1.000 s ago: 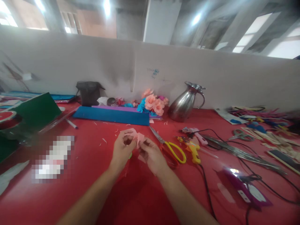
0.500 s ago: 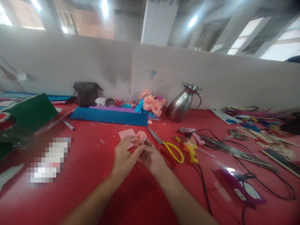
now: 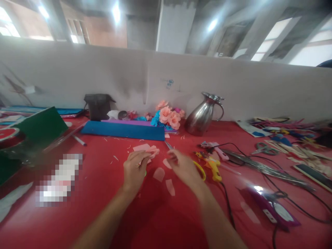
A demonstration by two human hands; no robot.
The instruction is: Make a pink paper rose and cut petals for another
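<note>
My left hand [image 3: 136, 169] is closed in a pinch on a small pink paper flower [image 3: 153, 151], held just above the red table. My right hand [image 3: 185, 169] is apart from the flower, its fingers loosely bent and open over the yellow-handled scissors [image 3: 200, 170], hiding much of them. Close by its fingertips lies a pink paper petal [image 3: 167, 163]; whether they touch it I cannot tell. Two more pieces, a rounded petal [image 3: 159, 174] and a narrow petal [image 3: 170, 187], rest between my hands. Behind the flower is a flat pink sheet [image 3: 140, 147].
A blue sheet roll [image 3: 121, 130], finished paper flowers [image 3: 168, 116] and a steel jug [image 3: 201, 116] stand along the wall. To the right lie a yellow glue gun [image 3: 214, 167], its cord, a bundle of wires [image 3: 259, 166] and a purple device [image 3: 275, 209]. A green board [image 3: 44, 128] leans left.
My right hand has left the flower and moved right, over the scissors. The left hand keeps the flower, now tilted to the right. Loose petals between the hands have come into view.
</note>
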